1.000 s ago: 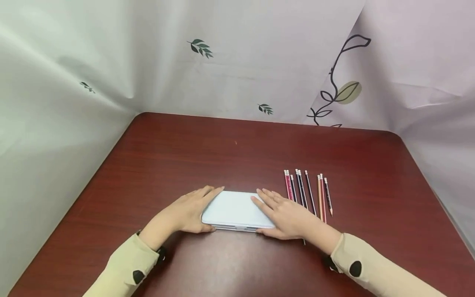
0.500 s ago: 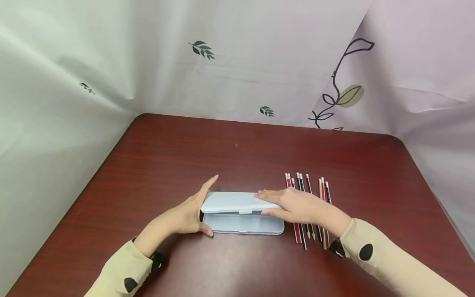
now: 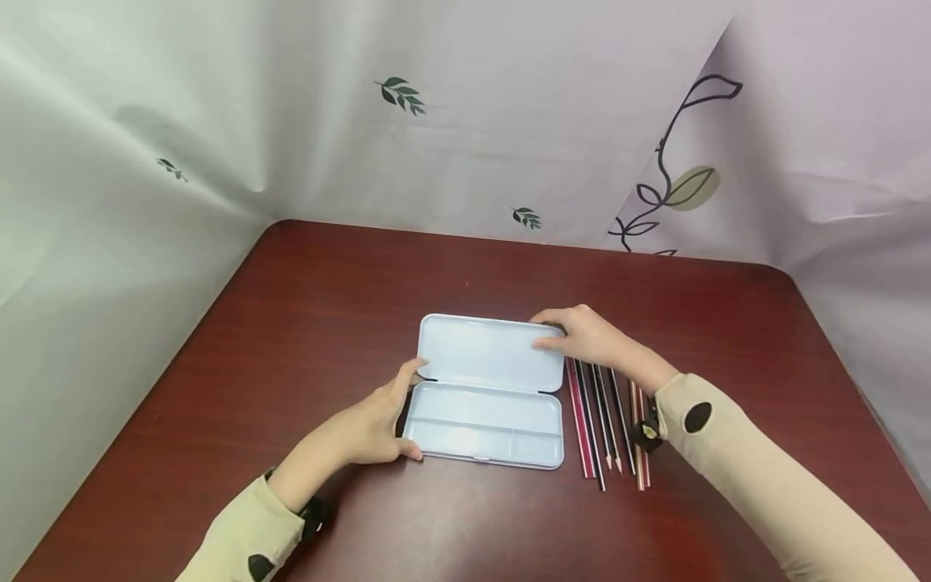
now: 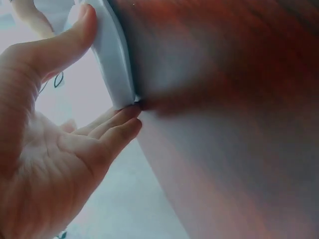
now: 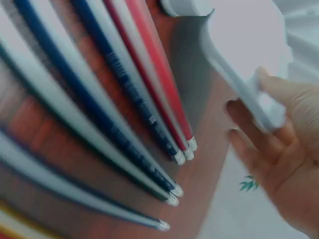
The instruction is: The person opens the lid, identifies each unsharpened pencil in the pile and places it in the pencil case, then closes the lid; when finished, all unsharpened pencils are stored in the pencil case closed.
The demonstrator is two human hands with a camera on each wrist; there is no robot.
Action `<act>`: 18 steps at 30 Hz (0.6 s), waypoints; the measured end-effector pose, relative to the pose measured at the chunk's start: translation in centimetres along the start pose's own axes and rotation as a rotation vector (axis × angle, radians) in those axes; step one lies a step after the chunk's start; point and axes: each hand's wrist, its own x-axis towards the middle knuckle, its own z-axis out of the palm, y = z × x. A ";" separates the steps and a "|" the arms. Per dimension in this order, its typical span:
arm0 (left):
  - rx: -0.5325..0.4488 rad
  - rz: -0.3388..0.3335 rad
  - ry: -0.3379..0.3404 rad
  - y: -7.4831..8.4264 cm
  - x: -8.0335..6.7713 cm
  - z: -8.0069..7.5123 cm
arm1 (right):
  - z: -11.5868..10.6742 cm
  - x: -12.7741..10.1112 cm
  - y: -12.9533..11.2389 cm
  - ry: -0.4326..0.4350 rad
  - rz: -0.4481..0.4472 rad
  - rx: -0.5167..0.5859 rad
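Note:
A pale blue pencil case [image 3: 465, 443] lies opened out on the table, its base divided into compartments with nothing in them. Its lid [image 3: 480, 352] leans back on the far side, hinged to the base. My left hand [image 3: 371, 424] grips the left end of the base, thumb at the near corner and fingers toward the back, as the left wrist view also shows around the case end [image 4: 112, 55]. With thumb and fingers, my right hand [image 3: 589, 335] pinches the lid's far right corner; in the right wrist view, the lid's edge [image 5: 237, 82] sits between them.
Several pencils [image 3: 582, 420] in red, dark and other colours lie side by side just right of the case, partly under my right forearm. The brown wooden table [image 3: 349, 283] is bordered by white patterned cloth [image 3: 465, 145] behind and at the sides.
The pencil case has gone from closed to opened out: my right hand has lifted the lid up and swung it away to the back. My left hand has stayed at the left end.

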 end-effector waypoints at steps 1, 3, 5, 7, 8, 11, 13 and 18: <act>0.028 -0.014 -0.007 0.2 0.1 0.0 | -0.1 0.1 0.5 -0.010 0.040 0.041; 0.085 -0.032 -0.024 0.5 0.3 -0.2 | -0.5 -0.1 1.1 -0.030 0.121 0.143; 0.126 -0.038 -0.035 0.7 0.6 -0.3 | -0.9 -0.4 1.6 -0.040 0.180 0.234; 0.156 -0.041 -0.049 0.8 0.8 -0.5 | -1.3 -1.1 1.8 -0.044 0.207 0.294; 0.166 -0.043 -0.056 0.8 0.8 -0.5 | -1.5 -1.6 1.8 -0.047 0.212 0.304; 0.163 -0.061 -0.068 0.8 1.0 -0.5 | -2.2 -3.1 1.7 -0.051 0.204 0.298; 0.165 -0.066 -0.066 0.8 1.0 -0.6 | -2.6 -4.3 1.7 -0.056 0.211 0.298; 0.173 -0.059 -0.052 1.0 1.2 -0.5 | -1.9 -7.8 1.5 -0.082 0.293 0.368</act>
